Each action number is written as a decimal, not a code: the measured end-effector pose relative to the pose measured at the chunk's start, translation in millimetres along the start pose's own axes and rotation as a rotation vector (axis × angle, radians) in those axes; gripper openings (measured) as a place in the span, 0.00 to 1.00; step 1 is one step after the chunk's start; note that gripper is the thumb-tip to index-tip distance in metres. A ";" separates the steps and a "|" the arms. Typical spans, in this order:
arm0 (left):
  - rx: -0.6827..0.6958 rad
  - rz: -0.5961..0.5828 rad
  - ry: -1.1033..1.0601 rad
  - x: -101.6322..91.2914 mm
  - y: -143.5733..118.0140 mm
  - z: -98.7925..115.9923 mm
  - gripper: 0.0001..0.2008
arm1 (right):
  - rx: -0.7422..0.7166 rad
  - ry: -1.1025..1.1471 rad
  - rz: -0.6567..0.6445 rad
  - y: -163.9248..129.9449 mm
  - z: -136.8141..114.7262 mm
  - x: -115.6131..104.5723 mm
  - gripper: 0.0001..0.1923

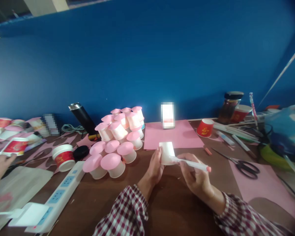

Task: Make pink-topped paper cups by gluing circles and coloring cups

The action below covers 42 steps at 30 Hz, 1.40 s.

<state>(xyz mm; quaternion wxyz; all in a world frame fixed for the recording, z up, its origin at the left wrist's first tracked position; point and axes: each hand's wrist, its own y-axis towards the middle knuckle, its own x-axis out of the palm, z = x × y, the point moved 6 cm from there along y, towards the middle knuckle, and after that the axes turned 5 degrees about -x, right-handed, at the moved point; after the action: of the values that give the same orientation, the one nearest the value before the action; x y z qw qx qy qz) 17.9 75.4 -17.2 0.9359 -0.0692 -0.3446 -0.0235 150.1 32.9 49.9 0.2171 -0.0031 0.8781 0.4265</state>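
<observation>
while left hand [155,167] grips white cup [166,153], right hand [195,175] pinches marker [192,164]; bare table [169,203] below.

Head view: single, worn at head height, facing forward and down across surface [162,203] toward blue wall [147,59], close

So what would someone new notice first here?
Probably the pile of pink-lidded cups at centre left of the table. Just in front, the left hand holds a white cup while the right hand holds a pen against it.
</observation>
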 end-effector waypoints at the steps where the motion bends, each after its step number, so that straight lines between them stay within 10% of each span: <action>1: 0.003 0.012 -0.006 -0.5 -0.1 0.3 0.18 | 0.001 -0.007 -0.009 0.5 -1.1 0.4 0.06; 18: -0.055 0.181 -0.028 -0.9 -8.0 1.7 0.21 | -0.082 -0.027 0.015 2.4 -15.2 -3.3 0.05; 42: -0.036 0.064 0.047 -0.3 -4.7 -2.3 0.23 | -0.090 -0.042 0.007 1.1 -12.9 0.0 0.05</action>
<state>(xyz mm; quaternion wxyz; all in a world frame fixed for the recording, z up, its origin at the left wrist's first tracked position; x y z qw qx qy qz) 18.7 70.3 -18.6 0.9425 -0.0965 -0.3199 -0.0013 145.0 24.0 57.8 0.2335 -0.0010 0.8532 0.4664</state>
